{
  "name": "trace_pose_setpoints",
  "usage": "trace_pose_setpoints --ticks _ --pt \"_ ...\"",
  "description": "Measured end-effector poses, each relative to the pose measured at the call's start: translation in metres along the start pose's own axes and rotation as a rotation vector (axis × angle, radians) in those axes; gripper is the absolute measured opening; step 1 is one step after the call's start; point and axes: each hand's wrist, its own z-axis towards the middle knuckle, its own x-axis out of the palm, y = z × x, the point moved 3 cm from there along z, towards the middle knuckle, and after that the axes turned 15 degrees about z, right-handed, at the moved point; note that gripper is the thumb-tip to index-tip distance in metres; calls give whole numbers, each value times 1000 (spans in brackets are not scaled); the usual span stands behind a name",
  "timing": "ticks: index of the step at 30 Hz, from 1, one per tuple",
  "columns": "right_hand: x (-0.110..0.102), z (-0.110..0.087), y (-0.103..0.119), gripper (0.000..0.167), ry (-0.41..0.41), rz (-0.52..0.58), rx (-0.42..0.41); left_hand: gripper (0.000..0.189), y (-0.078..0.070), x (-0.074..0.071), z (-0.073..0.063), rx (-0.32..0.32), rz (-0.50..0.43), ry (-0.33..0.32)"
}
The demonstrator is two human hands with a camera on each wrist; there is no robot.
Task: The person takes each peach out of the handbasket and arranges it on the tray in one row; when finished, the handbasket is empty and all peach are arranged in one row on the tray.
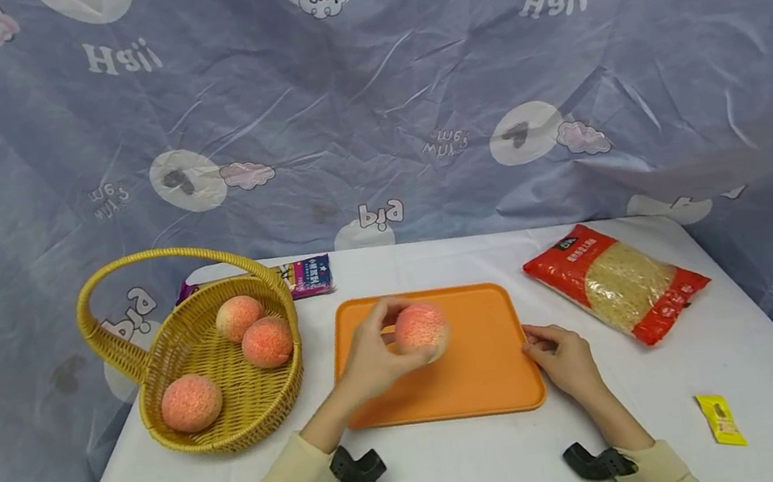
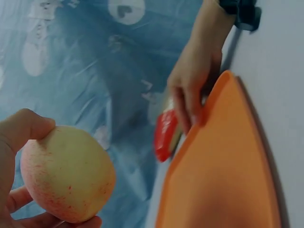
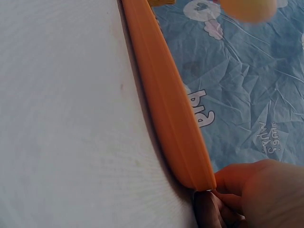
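Observation:
My left hand (image 1: 375,352) holds a pink and cream peach (image 1: 422,330) above the orange tray (image 1: 478,387). In the left wrist view the thumb lies on top of the peach (image 2: 71,173) and the fingers curl beneath it. My right hand (image 1: 564,358) pinches the tray's right edge; in the right wrist view, thumb and fingers meet at the tray's corner (image 3: 197,175). Left of the tray stands a yellow woven basket (image 1: 235,438) with a tall handle. Inside it lie three more peaches, one (image 1: 191,403) at the front left.
A red bag of yellowish grain-like food (image 1: 621,284) lies right of the tray. Near the right front is a small yellow packet (image 1: 721,419). A purple packet (image 1: 312,276) lies behind the basket. A printed grey-blue cloth (image 1: 366,109) hangs behind the white table (image 1: 461,473).

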Motion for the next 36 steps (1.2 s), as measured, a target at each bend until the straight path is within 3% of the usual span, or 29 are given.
trace_pose_setpoints --ticks 7,14,24,36 --pt "0 0 0 34 -1 -5 -2 60 -4 73 33 28 2 13" --pt "0 1 1 33 -4 -15 -16 60 1 114 48 -4 42 -1" --pt "-2 0 1 31 -3 -5 -5 60 12 144 53 -48 53 -14" --pt "-1 1 0 32 -11 -10 -14 62 24 152 51 -35 29 -43"
